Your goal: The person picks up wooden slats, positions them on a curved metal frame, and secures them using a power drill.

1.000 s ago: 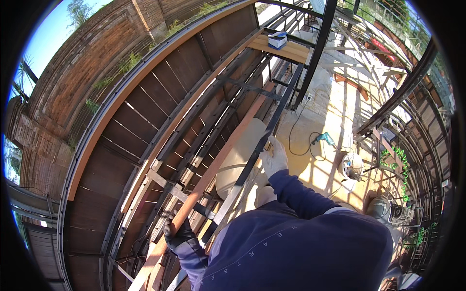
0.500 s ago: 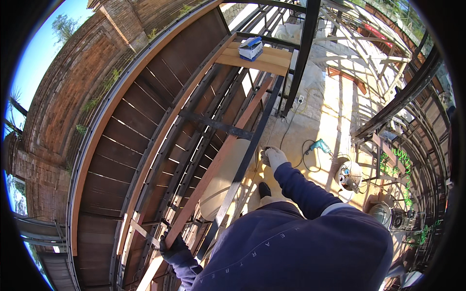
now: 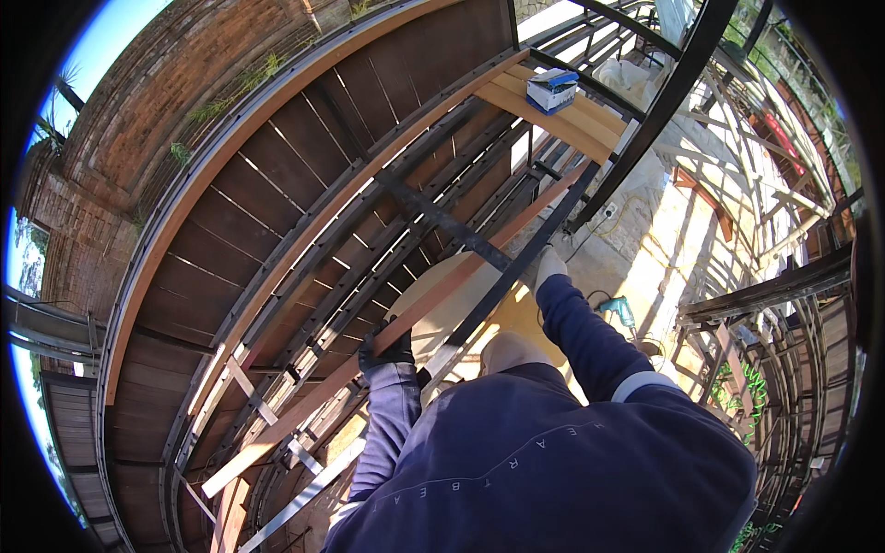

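My left hand point(image 3: 389, 346), in a dark glove, is closed around a long reddish-brown wooden board point(image 3: 441, 292). The board slants from the lower left up toward the planks at the far end, over dark metal rails point(image 3: 355, 249). My right hand point(image 3: 551, 264), in a pale glove, is reached forward beside a black metal bar point(image 3: 491, 309) that runs along the board's right side. Its fingers are too hard to make out to say whether they grip the bar. A dark crossbar point(image 3: 442, 221) passes under the board.
A blue and white box point(image 3: 551, 94) sits on light wooden planks point(image 3: 595, 138) at the far end. A teal power drill point(image 3: 617, 310) lies on the floor to the right. A black post point(image 3: 636, 129) rises beyond my right hand. Dark slatted panels point(image 3: 249, 221) curve along the left.
My left hand has moved forward and right along with the board, whose near end now shows at lower left. My right hand has moved forward to the black bar. The view has shifted.
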